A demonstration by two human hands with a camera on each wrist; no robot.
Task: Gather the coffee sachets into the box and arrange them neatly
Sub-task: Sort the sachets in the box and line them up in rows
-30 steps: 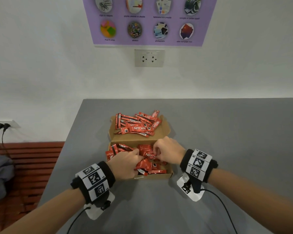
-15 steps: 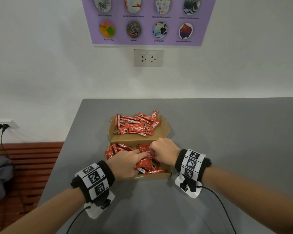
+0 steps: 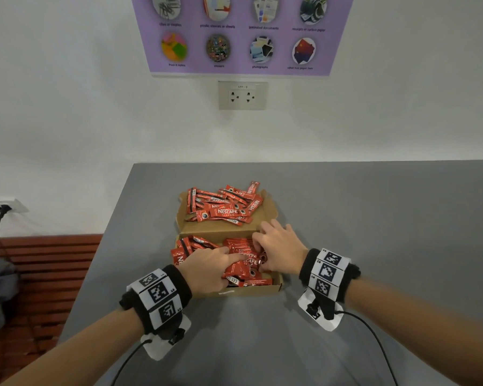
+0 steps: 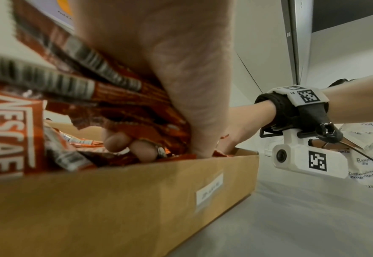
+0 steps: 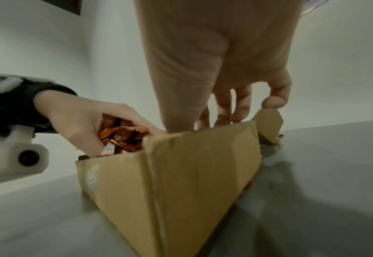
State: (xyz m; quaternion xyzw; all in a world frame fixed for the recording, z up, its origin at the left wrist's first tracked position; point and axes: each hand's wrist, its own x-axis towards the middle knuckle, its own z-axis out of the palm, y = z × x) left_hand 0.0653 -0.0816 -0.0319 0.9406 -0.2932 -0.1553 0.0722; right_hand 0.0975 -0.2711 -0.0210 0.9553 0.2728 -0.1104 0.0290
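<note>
Both hands work inside the near half of the cardboard box (image 3: 251,291) in the head view: the left hand (image 3: 207,270) curls over a bunch of coffee sachets (image 3: 243,263), while the right hand (image 3: 280,250) reaches in at the back right corner with fingers spread and fairly straight. A loose heap of sachets (image 3: 223,207) lies crosswise on the opened lid (image 3: 268,215) behind, on the grey table (image 3: 374,218).

From the left wrist, the left hand (image 4: 170,78) clearly grips a fan of sachets (image 4: 106,97) just above the box wall (image 4: 115,208).

From the right wrist, the right hand (image 5: 225,69) hangs relaxed, fingertips (image 5: 273,102) touching the lid flap (image 5: 269,127), holding nothing visible.

Judging by this, gathering is roughly half done: the lid heap remains, and those inside look jumbled, not yet aligned.
</note>
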